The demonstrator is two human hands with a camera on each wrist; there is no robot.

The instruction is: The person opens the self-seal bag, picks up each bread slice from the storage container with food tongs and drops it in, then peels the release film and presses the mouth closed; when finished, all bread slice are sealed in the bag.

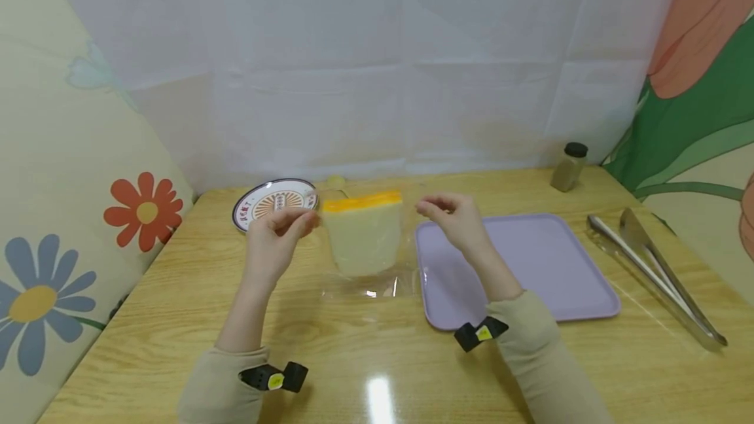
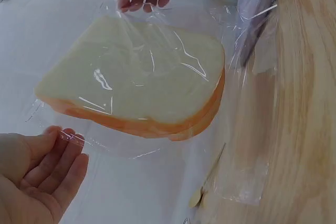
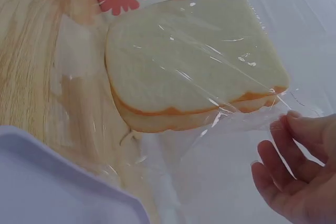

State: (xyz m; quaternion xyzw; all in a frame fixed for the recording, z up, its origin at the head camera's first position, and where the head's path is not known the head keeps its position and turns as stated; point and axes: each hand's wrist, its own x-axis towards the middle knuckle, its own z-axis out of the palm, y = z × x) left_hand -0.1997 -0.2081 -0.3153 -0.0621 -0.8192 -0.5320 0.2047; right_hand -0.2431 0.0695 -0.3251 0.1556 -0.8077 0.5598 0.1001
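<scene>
Two stacked slices of white bread [image 1: 364, 241] with orange-brown crust sit inside a clear plastic bag [image 1: 383, 285], held up above the table between both hands. My left hand [image 1: 273, 247] pinches the bag's left edge between thumb and fingers. At the opposite edge, the thumb and forefinger of my right hand [image 1: 458, 222] pinch the film, the other fingers loosely bent. In the left wrist view the bread [image 2: 136, 72] shows flat through the shiny wrap. The bag's lower part hangs loose below the bread, as the right wrist view of the bag [image 3: 79, 87] shows.
A lilac tray [image 1: 548, 273] lies under and beyond the right forearm. Metal tongs [image 1: 660, 280] rest to its right, with a black-lidded jar [image 1: 569, 169] behind. A round patterned plate [image 1: 240, 213] stands behind the left hand. Some small yellowish object [image 1: 336, 182] lies near the white cloth backdrop [image 1: 353, 84].
</scene>
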